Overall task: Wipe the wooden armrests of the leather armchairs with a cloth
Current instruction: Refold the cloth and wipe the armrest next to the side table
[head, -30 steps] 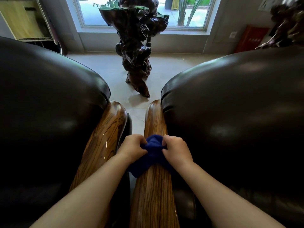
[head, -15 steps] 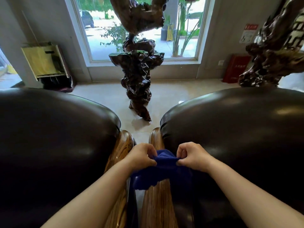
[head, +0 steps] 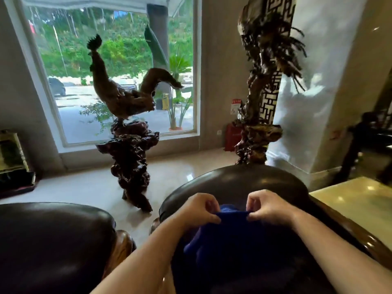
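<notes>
A: Both hands pinch the top edge of the blue cloth (head: 222, 236): the left hand (head: 199, 211) and the right hand (head: 268, 205) each close thumb and fingertips on it, so it hangs in soft folds over the right armchair (head: 233, 183).

B: What could go wrong?

A: The cloth is off the wood. The nearest armrest (head: 121, 247) shows only as a rounded, glossy, grained end beside the left armchair (head: 53, 240). If one pinch slips, the limp cloth may drop into the gap between the chairs.

B: And the surfaces?

A: The leather is dark, smooth and bulging with a dull shine; the cloth looks plush. A gnarled carved stand (head: 129, 162) stands beyond.
</notes>
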Motion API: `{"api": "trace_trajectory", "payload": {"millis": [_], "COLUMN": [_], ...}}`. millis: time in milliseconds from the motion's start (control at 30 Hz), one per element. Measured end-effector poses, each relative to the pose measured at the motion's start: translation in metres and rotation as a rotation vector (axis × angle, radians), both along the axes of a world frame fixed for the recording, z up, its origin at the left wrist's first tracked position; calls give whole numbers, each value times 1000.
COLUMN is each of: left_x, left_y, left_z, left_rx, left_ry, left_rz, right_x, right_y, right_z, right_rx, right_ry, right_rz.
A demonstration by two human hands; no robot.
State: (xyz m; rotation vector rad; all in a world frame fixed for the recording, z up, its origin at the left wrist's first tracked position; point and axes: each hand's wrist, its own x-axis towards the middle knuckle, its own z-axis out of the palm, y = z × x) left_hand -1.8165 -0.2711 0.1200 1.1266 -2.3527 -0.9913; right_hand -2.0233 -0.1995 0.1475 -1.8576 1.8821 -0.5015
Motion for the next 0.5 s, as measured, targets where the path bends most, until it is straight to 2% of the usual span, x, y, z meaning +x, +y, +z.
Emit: {"api": "trace_trajectory", "payload": {"millis": [300,500], "left_x": [-131,-223], "left_y": [109,188], "left_z": [83,93], "left_rx": [-125,-143], "left_ry": [11,68], "left_rz": [-236,-254], "right_x": [-107,-184], "right_y": [161,255], "right_z": [62,73], "right_rx": [-185,-251], "right_ry": [-29,-7], "right_rz": [-267,-355]}}
